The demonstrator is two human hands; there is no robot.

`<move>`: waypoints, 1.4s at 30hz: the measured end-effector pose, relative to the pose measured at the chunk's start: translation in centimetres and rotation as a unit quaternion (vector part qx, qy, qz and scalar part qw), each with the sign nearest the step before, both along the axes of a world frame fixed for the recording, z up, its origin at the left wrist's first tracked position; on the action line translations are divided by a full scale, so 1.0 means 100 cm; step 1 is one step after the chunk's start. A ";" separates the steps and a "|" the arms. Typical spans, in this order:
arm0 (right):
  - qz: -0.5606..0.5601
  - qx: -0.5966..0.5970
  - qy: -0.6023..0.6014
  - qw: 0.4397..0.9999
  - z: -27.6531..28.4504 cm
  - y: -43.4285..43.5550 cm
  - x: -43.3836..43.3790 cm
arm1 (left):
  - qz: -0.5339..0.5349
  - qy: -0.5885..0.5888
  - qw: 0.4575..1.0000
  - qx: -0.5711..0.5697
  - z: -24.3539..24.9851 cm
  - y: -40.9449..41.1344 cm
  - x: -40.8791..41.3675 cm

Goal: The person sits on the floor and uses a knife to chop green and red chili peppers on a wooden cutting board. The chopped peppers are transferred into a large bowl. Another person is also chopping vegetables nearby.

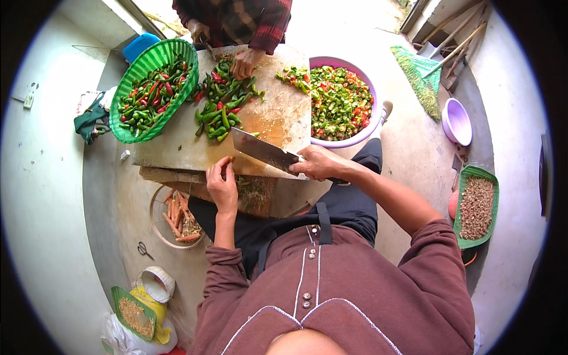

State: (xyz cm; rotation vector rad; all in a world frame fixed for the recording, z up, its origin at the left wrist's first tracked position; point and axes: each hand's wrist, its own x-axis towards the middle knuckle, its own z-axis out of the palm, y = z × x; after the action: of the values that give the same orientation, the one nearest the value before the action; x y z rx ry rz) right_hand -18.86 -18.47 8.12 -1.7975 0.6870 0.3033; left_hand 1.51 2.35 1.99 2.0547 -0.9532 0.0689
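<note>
My right hand (317,163) grips the handle of a cleaver (262,150), its wide blade pointing left over the near part of a wooden board (284,102). Near the board's front edge, my left hand (222,179) pinches a small dark piece (232,159), probably of pepper, between thumb and fingertips. Whole green and red chili peppers (222,117) lie heaped beyond the blade. A little pile of chopped peppers (295,79) rests at the board's right edge. Beside it stands a purple basin (344,143) full of chopped peppers (339,102).
Across the board, another person's hands (246,63) work at the peppers, one holding a knife. A green basket (166,128) of whole peppers leans at the left. Below left sits a round basket (156,222) with carrots; scissors (144,251) lie on the floor. Tools (457,49) stand at right.
</note>
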 end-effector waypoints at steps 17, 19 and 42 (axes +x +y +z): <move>0.018 -0.283 -0.080 0.956 -0.002 0.020 -0.017 | -0.122 -0.104 0.987 -0.024 -0.017 -0.047 -0.027; 0.037 -0.299 -0.069 0.951 0.007 0.025 -0.018 | -0.108 -0.095 0.989 -0.038 -0.017 -0.048 -0.030; 0.061 -0.301 -0.052 0.950 0.008 0.030 -0.009 | -0.113 -0.111 0.986 -0.047 -0.025 -0.040 -0.033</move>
State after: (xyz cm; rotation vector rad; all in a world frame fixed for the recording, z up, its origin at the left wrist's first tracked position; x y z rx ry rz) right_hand -19.80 -15.43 8.88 -2.4247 0.6343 0.0761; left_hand -1.76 -1.68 -0.46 1.8678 -1.2895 0.2214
